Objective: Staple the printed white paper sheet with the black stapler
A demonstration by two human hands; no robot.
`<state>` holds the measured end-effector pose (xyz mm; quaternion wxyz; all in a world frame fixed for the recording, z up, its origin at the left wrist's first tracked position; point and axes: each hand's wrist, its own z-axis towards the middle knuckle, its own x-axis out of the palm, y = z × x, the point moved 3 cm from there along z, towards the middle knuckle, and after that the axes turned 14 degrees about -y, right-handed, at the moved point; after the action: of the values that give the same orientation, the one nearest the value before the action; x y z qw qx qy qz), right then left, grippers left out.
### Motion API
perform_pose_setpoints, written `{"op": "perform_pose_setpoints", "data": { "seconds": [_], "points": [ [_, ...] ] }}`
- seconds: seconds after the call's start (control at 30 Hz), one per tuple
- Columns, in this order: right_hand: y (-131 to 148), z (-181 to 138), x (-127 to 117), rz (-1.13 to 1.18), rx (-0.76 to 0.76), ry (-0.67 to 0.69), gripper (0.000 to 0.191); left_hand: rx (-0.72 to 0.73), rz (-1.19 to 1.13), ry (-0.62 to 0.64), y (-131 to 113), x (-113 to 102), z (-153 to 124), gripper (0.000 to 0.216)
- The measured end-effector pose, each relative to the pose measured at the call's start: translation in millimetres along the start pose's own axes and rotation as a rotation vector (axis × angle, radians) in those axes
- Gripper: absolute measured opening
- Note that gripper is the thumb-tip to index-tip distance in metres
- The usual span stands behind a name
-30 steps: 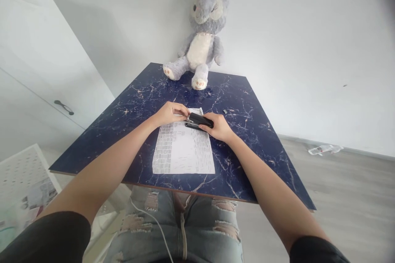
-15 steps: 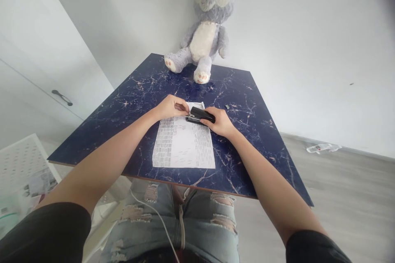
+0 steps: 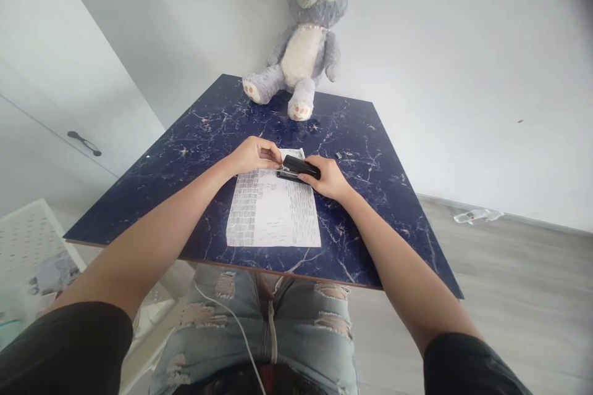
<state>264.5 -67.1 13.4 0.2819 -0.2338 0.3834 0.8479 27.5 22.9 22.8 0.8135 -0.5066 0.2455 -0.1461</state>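
A black stapler (image 3: 296,166) lies over the upper part of a printed sheet of paper (image 3: 273,216), its top arm lifted a little from its base. My right hand (image 3: 328,176) is wrapped round the stapler's rear end. At its front end, my left hand (image 3: 257,155) has thumb and fingertips drawn together, touching or very close to the metal part. Whatever lies between those fingertips is too small to make out. A small grey piece (image 3: 338,155), perhaps a strip of staples, lies on the table beyond my right hand.
The dark blue marbled table (image 3: 370,210) carries a grey plush toy (image 3: 303,55) at its far edge, against the wall. Clear plastic packaging (image 3: 478,216) lies on the floor to the right. A white cable (image 3: 231,318) hangs over my jeans; a white perforated rack (image 3: 32,241) stands at left.
The whole view has shifted slightly. Both hands keep their places at the stapler, with the left fingertips moving only a little at its front end.
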Motion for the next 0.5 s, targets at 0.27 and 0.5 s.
{"op": "perform_pose_setpoints", "data": {
  "seconds": [0.27, 0.5],
  "points": [
    [0.3, 1.2, 0.3, -0.024, 0.005, 0.015, 0.026, 0.067, -0.027, 0.084, -4.6, 7.0, 0.3, 0.026],
    [1.1, 1.1, -0.2, -0.030, 0.024, 0.026, 0.025, 0.009, 0.022, 0.099, -2.7, 7.1, 0.7, 0.031]
  ]
}}
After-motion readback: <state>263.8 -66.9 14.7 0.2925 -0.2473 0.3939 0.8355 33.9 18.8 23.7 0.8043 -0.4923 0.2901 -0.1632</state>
